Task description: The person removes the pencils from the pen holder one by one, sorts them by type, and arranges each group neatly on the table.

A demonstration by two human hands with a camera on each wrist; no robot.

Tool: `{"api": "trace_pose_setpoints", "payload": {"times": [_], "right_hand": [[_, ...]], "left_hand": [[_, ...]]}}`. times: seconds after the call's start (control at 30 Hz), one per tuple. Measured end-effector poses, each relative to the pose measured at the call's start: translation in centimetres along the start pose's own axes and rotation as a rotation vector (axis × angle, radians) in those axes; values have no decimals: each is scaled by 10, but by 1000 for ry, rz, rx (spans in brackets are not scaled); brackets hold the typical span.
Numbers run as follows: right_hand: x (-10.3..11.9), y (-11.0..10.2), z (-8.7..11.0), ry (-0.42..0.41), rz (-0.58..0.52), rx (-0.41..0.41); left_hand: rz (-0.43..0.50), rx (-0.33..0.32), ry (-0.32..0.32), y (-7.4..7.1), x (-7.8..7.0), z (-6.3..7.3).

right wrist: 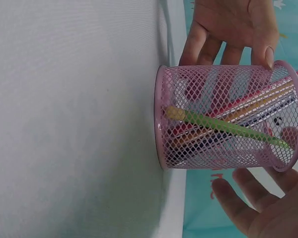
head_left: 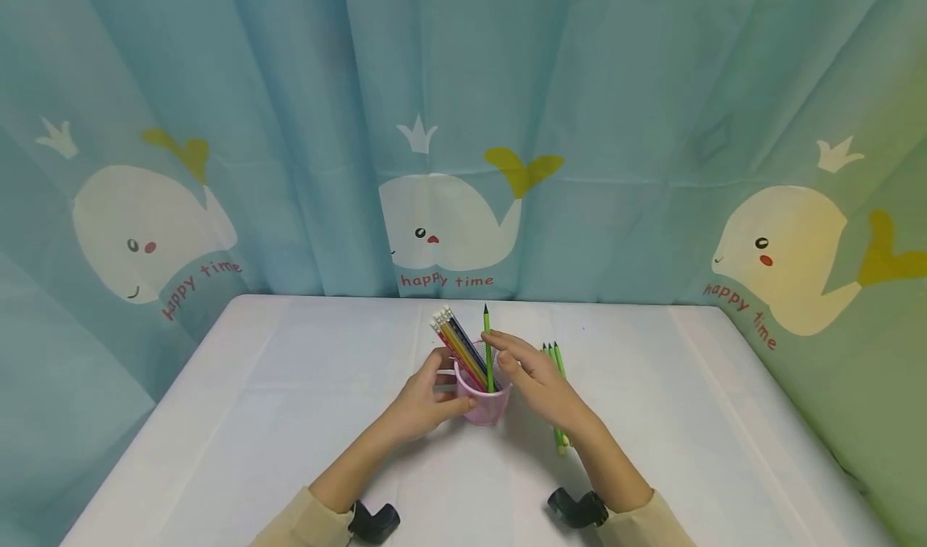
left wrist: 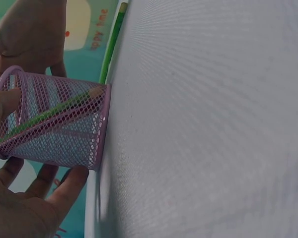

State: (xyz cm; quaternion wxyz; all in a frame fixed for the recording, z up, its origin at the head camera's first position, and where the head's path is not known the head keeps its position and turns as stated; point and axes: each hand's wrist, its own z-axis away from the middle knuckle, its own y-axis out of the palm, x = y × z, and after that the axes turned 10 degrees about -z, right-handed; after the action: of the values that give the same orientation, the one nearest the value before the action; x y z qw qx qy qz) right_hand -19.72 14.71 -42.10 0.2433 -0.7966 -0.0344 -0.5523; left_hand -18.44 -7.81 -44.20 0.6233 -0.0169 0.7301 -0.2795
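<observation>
My left hand (head_left: 420, 402) grips a pink mesh pencil cup (head_left: 485, 410), with its thumb at the front and fingers round the side. Several striped pencils (head_left: 463, 350) with white eraser ends up lean left inside the cup. One green pencil (head_left: 488, 370) also stands in it, sharpened tip up and nearly upright. My right hand (head_left: 539, 382) is at the cup's right side, its fingers fairly straight and fingertips beside the green pencil. In the right wrist view the green pencil (right wrist: 223, 125) shows through the mesh, its lower end at the cup's base.
Several green pencils (head_left: 560, 438) lie on the white table (head_left: 304, 418), right of the cup and partly behind my right forearm. A blue-green curtain (head_left: 623, 129) printed with whales hangs behind the table's far edge. A black device (head_left: 579, 508) is strapped to each wrist.
</observation>
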Motion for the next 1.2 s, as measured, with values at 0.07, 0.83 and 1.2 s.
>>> {"api": "trace_pose_setpoints", "payload": {"times": [0.07, 0.83, 1.2], "right_hand": [[0, 0, 0, 8, -10, 3], [7, -14, 0, -77, -84, -102], [12, -24, 1, -79, -176, -167]], "left_hand": [[-1, 2, -1, 0, 0, 0], [12, 3, -3, 0, 2, 0], [17, 6, -7, 0, 1, 0]]}}
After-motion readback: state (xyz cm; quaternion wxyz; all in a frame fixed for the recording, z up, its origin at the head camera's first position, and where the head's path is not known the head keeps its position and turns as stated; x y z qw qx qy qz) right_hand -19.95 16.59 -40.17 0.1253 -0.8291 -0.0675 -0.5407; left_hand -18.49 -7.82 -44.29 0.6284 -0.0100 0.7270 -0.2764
